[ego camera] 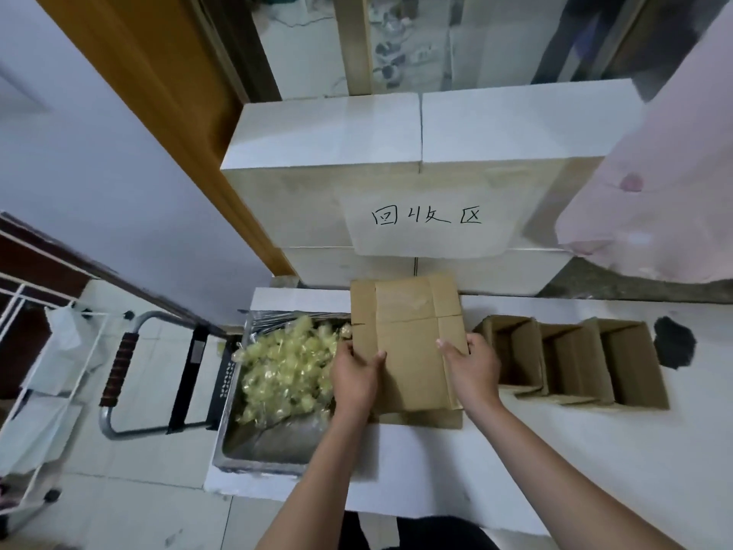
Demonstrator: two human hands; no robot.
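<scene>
From the head camera I see a flattened cardboard box (408,343) lying on the white table (555,462). My left hand (355,375) grips its left edge, thumb on top and fingers curled under. My right hand (470,367) clamps its right edge the same way. Just left of the box, a metal tray (254,458) holds yellow wrapped pieces (285,367). Right of it stand three open cartons (571,359). Behind it is a handwritten paper label (426,220).
</scene>
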